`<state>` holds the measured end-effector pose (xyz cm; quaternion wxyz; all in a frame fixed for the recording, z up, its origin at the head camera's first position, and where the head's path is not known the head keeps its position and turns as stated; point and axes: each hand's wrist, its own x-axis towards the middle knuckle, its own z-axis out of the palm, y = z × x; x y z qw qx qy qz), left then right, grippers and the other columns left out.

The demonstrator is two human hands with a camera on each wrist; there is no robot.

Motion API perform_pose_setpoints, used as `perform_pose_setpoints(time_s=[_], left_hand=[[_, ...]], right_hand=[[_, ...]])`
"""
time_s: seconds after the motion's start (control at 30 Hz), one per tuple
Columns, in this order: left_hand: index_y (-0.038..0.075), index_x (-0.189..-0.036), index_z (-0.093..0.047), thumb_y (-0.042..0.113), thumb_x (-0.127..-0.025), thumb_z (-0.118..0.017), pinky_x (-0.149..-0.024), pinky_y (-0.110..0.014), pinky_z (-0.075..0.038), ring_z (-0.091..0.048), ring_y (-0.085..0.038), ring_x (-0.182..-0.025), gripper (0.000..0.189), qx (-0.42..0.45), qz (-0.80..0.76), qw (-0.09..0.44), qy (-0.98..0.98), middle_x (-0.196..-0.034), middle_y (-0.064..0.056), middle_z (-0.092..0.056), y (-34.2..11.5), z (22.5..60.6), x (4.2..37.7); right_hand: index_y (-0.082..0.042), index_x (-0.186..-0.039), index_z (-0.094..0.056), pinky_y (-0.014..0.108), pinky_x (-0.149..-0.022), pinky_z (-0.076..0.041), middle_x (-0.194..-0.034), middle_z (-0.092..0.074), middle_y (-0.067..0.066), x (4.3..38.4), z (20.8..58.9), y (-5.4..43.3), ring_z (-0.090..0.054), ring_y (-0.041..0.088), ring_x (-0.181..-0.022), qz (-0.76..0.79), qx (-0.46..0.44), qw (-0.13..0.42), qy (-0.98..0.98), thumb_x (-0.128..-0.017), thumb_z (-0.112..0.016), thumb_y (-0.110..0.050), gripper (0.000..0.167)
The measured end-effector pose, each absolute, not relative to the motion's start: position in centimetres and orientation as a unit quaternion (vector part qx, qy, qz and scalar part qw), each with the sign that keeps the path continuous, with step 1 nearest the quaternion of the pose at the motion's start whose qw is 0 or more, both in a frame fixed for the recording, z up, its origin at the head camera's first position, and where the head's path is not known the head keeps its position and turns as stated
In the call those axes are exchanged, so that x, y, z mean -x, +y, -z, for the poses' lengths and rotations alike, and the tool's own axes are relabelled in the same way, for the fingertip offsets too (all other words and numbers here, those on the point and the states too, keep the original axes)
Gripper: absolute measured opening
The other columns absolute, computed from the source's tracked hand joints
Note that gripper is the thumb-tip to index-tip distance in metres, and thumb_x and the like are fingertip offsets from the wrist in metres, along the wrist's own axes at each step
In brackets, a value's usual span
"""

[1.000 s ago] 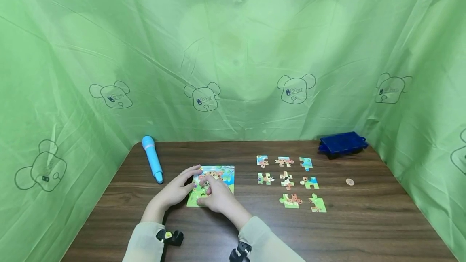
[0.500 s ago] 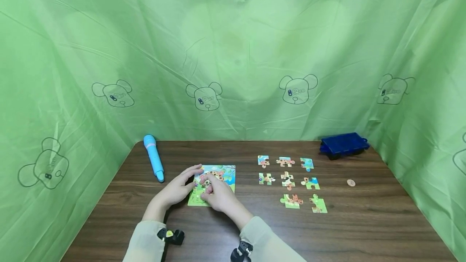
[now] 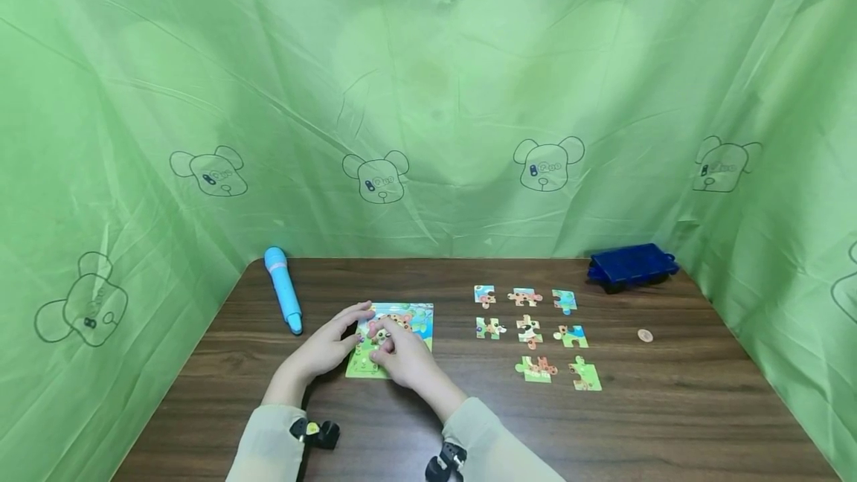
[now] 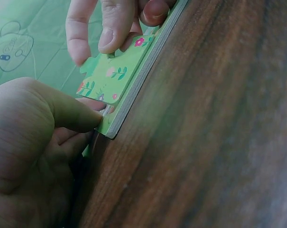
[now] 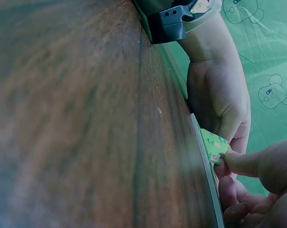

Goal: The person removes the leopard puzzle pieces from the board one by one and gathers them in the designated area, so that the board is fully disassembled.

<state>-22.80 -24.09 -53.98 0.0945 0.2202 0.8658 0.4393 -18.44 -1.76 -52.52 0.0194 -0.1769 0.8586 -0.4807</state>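
Observation:
In the head view, my left hand (image 3: 323, 350) rests on the left side of a colourful puzzle board (image 3: 422, 318), fingers arched and lightly bent. The left wrist view has its thumb touching the board's corner (image 4: 115, 129). My right hand (image 3: 405, 358) is over the middle of the board. Between its thumb and fingers it pinches a green puzzle piece (image 4: 115, 73) with printed flowers, which lies tilted close over the board. In the right wrist view the same puzzle piece (image 5: 213, 145) shows at the right thumb's tip. My hands hide much of the board's picture.
Several loose puzzle pieces (image 3: 529, 329) lie in rows right of the board. A small round disc (image 3: 645, 335) lies farther right. A blue toy microphone (image 3: 284, 290) is at the back left, a dark blue wheeled cart (image 3: 632, 266) at the back right. A green curtain (image 3: 428, 110) surrounds the wooden table (image 3: 669, 407).
My right thumb has shifted slightly up and inward toward the fingers over the board. The left hand stays in place, and the loose pieces lie as before.

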Motion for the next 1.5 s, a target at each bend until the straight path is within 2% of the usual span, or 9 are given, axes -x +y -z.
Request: perform_pose_setpoints(time_s=[0.2,0.37,0.43,0.63,0.8,0.93,1.13,1.33,1.5], left_hand=[[0.005,-0.157,-0.057,0.003,-0.111,-0.057,-0.127,-0.068,-0.025,-0.026,-0.041,-0.164,0.046,-0.224,-0.426,0.094,0.871,-0.176,-0.013,-0.037,-23.9,53.9,23.1],[0.007,-0.158,-0.056,0.005,-0.112,-0.056,-0.127,-0.07,-0.026,-0.025,-0.041,-0.164,0.047,-0.219,-0.43,0.103,0.87,-0.177,-0.011,-0.035,-23.7,53.8,23.0],[0.007,-0.159,-0.055,0.006,-0.112,-0.056,-0.127,-0.069,-0.026,-0.024,-0.041,-0.165,0.047,-0.218,-0.43,0.109,0.87,-0.177,-0.01,-0.034,-23.7,53.8,22.9],[0.007,-0.161,-0.053,0.007,-0.113,-0.056,-0.128,-0.068,-0.025,-0.022,-0.039,-0.166,0.049,-0.211,-0.432,0.119,0.869,-0.178,-0.009,-0.032,-23.6,53.8,22.8],[0.007,-0.161,-0.053,0.006,-0.113,-0.055,-0.128,-0.068,-0.025,-0.022,-0.041,-0.165,0.048,-0.213,-0.426,0.115,0.872,-0.178,-0.011,-0.031,-23.6,53.6,22.7],[0.005,-0.161,-0.052,0.004,-0.113,-0.055,-0.128,-0.067,-0.025,-0.022,-0.041,-0.165,0.049,-0.216,-0.425,0.112,0.872,-0.178,-0.013,-0.031,-23.7,53.5,22.6],[0.005,-0.161,-0.052,0.005,-0.113,-0.055,-0.129,-0.067,-0.024,-0.021,-0.041,-0.166,0.048,-0.214,-0.42,0.111,0.875,-0.178,-0.012,-0.031,-23.9,53.6,22.6],[0.006,-0.162,-0.052,0.006,-0.113,-0.055,-0.129,-0.066,-0.023,-0.02,-0.04,-0.166,0.049,-0.211,-0.42,0.114,0.875,-0.179,-0.011,-0.03,-23.9,53.5,22.7],[0.007,-0.162,-0.052,0.006,-0.113,-0.054,-0.129,-0.066,-0.024,-0.02,-0.039,-0.166,0.049,-0.206,-0.422,0.117,0.875,-0.179,-0.009,-0.03,-24.0,53.6,22.5]], right_hand=[[-0.015,-0.114,-0.069,0.031,-0.073,-0.049,-0.077,-0.071,-0.007,18.3,51.9,-1.6,-0.061,0.004,-0.071,0.485,0.165,0.028,0.859,-0.096,-0.081,-0.005,0.024],[-0.015,-0.116,-0.074,0.031,-0.073,-0.051,-0.085,-0.073,-0.005,18.5,51.3,-0.7,-0.064,0.006,-0.078,0.502,0.17,0.042,0.847,-0.097,-0.08,-0.005,0.022],[-0.014,-0.119,-0.076,0.029,-0.07,-0.052,-0.088,-0.073,-0.004,18.6,50.8,-0.2,-0.064,0.007,-0.08,0.508,0.176,0.048,0.842,-0.097,-0.08,-0.005,0.024],[-0.018,-0.132,-0.078,0.026,-0.058,-0.05,-0.088,-0.072,-0.005,18.6,49.0,2.3,-0.062,0.009,-0.068,0.499,0.202,0.052,0.841,-0.099,-0.08,-0.008,0.035],[-0.022,-0.133,-0.078,0.03,-0.065,-0.055,-0.093,-0.073,-0.005,18.5,48.0,5.5,-0.067,0.014,-0.081,0.484,0.223,0.065,0.844,-0.102,-0.077,-0.011,0.033],[-0.021,-0.134,-0.077,0.03,-0.067,-0.056,-0.091,-0.072,-0.002,18.4,47.5,8.0,-0.066,0.013,-0.078,0.486,0.234,0.077,0.838,-0.103,-0.075,-0.011,0.032],[-0.014,-0.136,-0.073,0.028,-0.067,-0.054,-0.092,-0.074,-0.002,18.3,46.8,11.7,-0.064,0.012,-0.075,0.49,0.243,0.087,0.833,-0.103,-0.077,-0.016,0.033],[-0.019,-0.138,-0.071,0.031,-0.071,-0.058,-0.096,-0.075,-0.006,18.5,46.8,15.0,-0.07,0.017,-0.079,0.484,0.264,0.1,0.828,-0.104,-0.077,-0.024,0.034],[-0.016,-0.137,-0.07,0.031,-0.072,-0.058,-0.095,-0.075,-0.004,18.7,47.2,17.0,-0.073,0.025,-0.085,0.485,0.266,0.106,0.826,-0.104,-0.079,-0.023,0.035]])
